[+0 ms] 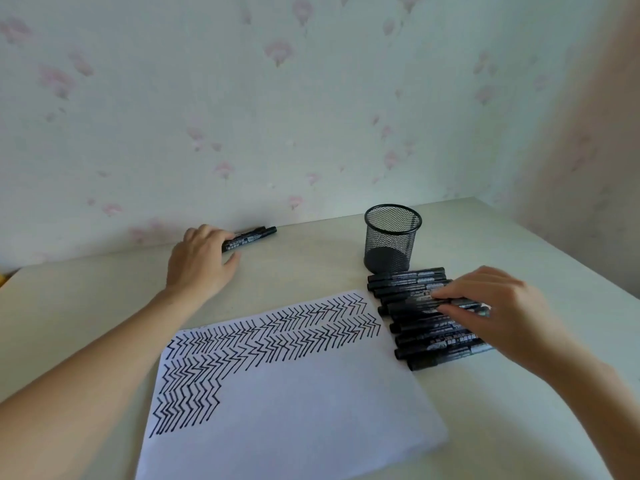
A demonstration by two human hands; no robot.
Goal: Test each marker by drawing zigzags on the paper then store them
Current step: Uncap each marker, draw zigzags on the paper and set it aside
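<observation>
Paper (294, 393) with black zigzag rows lies on the bench (311, 258). Left hand (199, 263) closes its grip on two markers (254, 235) by the wall. Right hand (498, 310) pinches one marker from the pile (415, 336), roughly ten, beside one empty cup (391, 239).

Bare forearms, no sleeves, rings
</observation>
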